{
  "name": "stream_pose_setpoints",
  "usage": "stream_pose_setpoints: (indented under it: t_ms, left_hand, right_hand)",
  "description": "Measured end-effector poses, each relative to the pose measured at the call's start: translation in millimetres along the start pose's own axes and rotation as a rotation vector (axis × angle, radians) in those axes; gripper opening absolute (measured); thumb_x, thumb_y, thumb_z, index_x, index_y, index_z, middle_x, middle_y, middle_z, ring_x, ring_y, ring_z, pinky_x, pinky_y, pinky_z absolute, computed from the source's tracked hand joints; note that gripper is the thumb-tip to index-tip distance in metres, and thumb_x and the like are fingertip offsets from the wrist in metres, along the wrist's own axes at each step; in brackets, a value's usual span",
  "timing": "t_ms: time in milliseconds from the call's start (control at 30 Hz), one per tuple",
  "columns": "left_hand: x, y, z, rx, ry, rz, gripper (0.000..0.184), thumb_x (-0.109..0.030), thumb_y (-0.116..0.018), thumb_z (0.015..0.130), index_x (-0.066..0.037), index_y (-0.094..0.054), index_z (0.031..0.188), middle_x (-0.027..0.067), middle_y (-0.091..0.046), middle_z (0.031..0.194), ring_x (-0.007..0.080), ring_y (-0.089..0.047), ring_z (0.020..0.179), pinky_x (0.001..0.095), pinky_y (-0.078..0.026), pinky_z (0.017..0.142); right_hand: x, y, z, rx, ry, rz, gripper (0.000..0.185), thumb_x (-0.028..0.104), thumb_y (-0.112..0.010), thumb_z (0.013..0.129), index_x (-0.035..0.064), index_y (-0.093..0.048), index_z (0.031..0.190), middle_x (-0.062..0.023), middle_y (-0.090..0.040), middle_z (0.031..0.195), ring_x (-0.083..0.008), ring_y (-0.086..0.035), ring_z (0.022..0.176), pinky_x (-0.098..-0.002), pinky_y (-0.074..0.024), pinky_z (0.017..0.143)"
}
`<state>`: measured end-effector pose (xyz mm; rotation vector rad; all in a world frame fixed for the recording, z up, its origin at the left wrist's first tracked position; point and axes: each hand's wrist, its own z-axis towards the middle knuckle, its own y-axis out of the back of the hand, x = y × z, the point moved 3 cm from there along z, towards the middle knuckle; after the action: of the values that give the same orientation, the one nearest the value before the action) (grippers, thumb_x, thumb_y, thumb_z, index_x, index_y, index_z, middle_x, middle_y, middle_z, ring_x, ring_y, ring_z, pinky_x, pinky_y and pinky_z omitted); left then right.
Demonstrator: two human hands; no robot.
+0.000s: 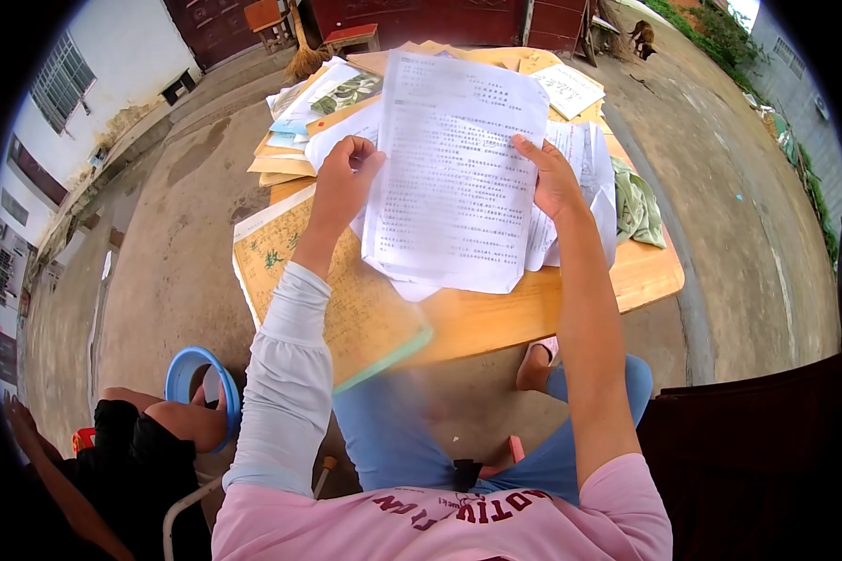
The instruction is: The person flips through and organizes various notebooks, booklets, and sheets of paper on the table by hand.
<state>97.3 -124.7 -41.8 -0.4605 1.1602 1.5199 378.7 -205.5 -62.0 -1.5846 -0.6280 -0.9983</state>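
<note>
Upright in front of me are printed sheets (454, 187), covered in lines of dark text and tilted slightly over the table. My right hand (556, 178) grips their right edge, thumb on the front face and fingers behind. At the left edge my left hand (348, 176) is closed, its fingers curled and pinching the paper. More white papers (597, 187) hang behind the sheets on the right. Below my left hand lies a yellowed, handwritten booklet (290, 245) on the wooden table (524, 318); its near end is blurred.
Stacked papers and envelopes (285, 140) cover the table's far left. A crumpled green cloth (638, 208) lies at its right edge. On the left, a seated person (150, 458) is beside a blue basin (180, 369). A broom (304, 58) and stool (353, 37) stand behind.
</note>
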Motion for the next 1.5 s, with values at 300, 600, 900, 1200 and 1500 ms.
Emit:
stream_pose_setpoints:
  t_ms: [300, 600, 900, 1200, 1500]
  left_hand:
    - [-2, 1, 0, -0.006, 0.031, -0.018, 0.018, -0.016, -0.065, 0.086, 0.001, -0.06, 0.091, 0.0057, -0.063, 0.08, 0.0147, -0.057, 0.073, 0.0275, -0.048, 0.071]
    - [1, 0, -1, -0.009, 0.066, 0.004, 0.019, -0.017, -0.063, 0.088, 0.001, -0.058, 0.092, 0.0057, -0.063, 0.08, 0.0149, -0.057, 0.073, 0.0273, -0.047, 0.071]
    - [0, -1, -1, -0.018, 0.025, -0.033, 0.018, -0.016, -0.062, 0.089, 0.0, -0.054, 0.091, 0.0057, -0.061, 0.083, 0.0138, -0.057, 0.074, 0.0272, -0.047, 0.071]
    - [8, 3, 3, -0.05, 0.077, -0.045, 0.018, -0.016, -0.061, 0.09, 0.0, -0.053, 0.093, 0.005, -0.059, 0.082, 0.0128, -0.055, 0.074, 0.0266, -0.046, 0.071]
    - [4, -1, 2, -0.005, 0.038, -0.161, 0.016, -0.015, -0.061, 0.09, -0.001, -0.056, 0.094, 0.0035, -0.059, 0.086, 0.0136, -0.054, 0.079, 0.0273, -0.045, 0.075]
  right_hand:
    - [0, -1, 0, 0.017, -0.01, -0.003, 0.038, 0.015, -0.067, 0.087, -0.0033, -0.057, 0.119, -0.013, -0.063, 0.113, -0.0212, -0.06, 0.102, -0.0322, -0.0491, 0.09]
    - [-2, 2, 2, 0.05, 0.005, -0.002, 0.041, 0.016, -0.068, 0.086, -0.0041, -0.056, 0.12, -0.0137, -0.063, 0.114, -0.0215, -0.06, 0.103, -0.0326, -0.0486, 0.091]
    - [-1, 1, 2, 0.02, 0.007, -0.021, 0.044, 0.017, -0.068, 0.087, -0.0049, -0.053, 0.123, -0.0144, -0.06, 0.117, -0.0213, -0.059, 0.105, -0.0329, -0.0479, 0.092]
    - [-1, -1, 4, 0.084, 0.034, -0.021, 0.039, 0.017, -0.061, 0.091, 0.0007, -0.053, 0.125, -0.0067, -0.06, 0.114, -0.0176, -0.053, 0.108, -0.0296, -0.0403, 0.096]
    - [0, 1, 3, 0.018, 0.1, -0.119, 0.034, 0.014, -0.056, 0.093, -0.0003, -0.053, 0.123, -0.0085, -0.06, 0.116, -0.0174, -0.055, 0.106, -0.0298, -0.0408, 0.096]
